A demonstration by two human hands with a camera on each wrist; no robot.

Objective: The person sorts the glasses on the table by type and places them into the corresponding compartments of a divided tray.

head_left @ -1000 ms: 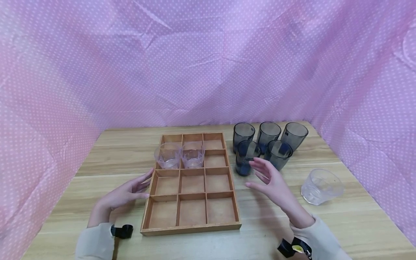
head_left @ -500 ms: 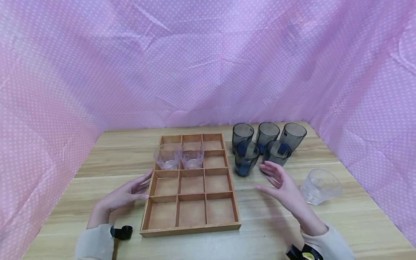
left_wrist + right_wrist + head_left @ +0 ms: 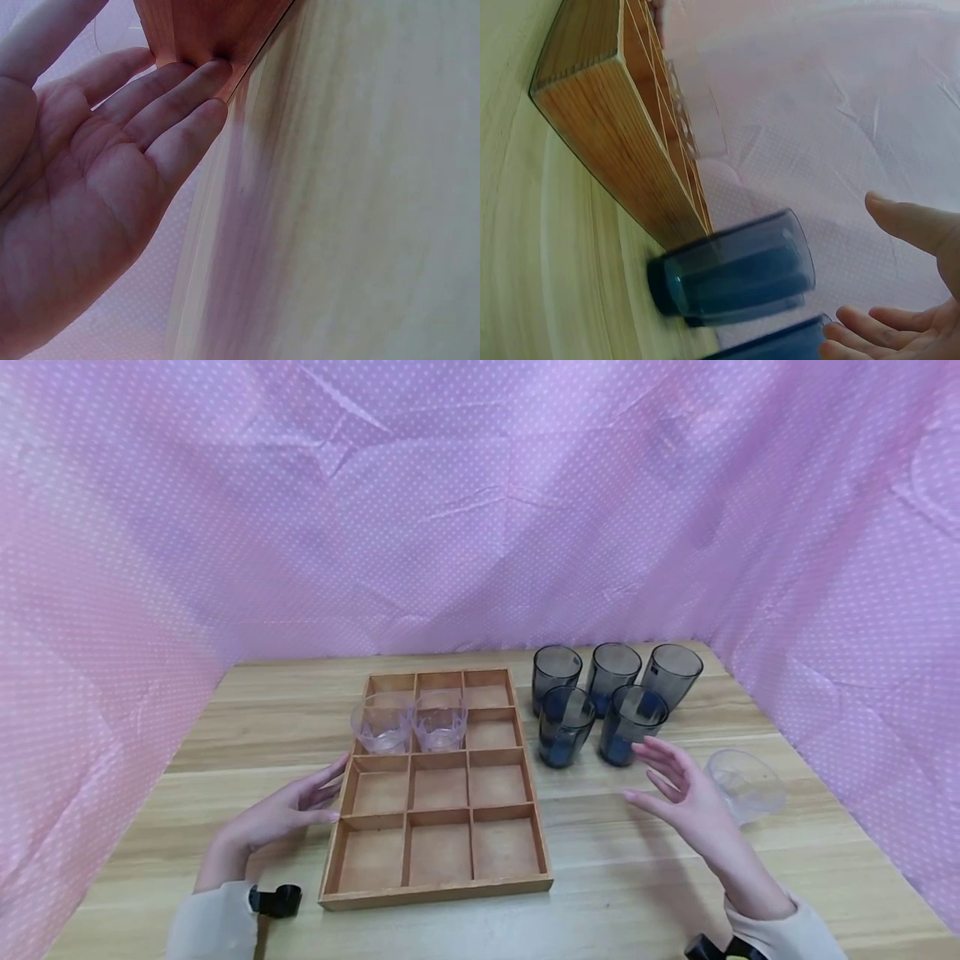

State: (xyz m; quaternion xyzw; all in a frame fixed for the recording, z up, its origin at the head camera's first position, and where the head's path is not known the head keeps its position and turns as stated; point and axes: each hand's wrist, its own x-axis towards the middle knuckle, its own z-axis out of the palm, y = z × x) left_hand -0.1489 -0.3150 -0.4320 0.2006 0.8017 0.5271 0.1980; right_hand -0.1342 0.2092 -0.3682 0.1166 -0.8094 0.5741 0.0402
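Note:
A wooden divided tray (image 3: 435, 893) lies on the table, and my left hand (image 3: 288, 808) touches its left side with extended fingertips, as the left wrist view also shows with the fingers (image 3: 184, 105) against the wood. Two clear glasses (image 3: 384, 727) stand side by side in the tray's second row from the back. My right hand (image 3: 690, 797) is in the air, fingers spread and holding nothing, between the dark tumblers and a third clear glass (image 3: 750, 785), which it partly covers. The nearest dark tumbler (image 3: 633, 727) is just beyond its fingertips.
Several smoky dark tumblers stand upright right of the tray, including a front-left one (image 3: 564, 727) and a back-right one (image 3: 672, 672). A pink dotted cloth (image 3: 480, 527) hangs behind and along both sides of the wooden table (image 3: 247, 718).
My right hand has moved right, away from the front-left dark tumbler and toward the lone clear glass. My left hand stays at the tray's side.

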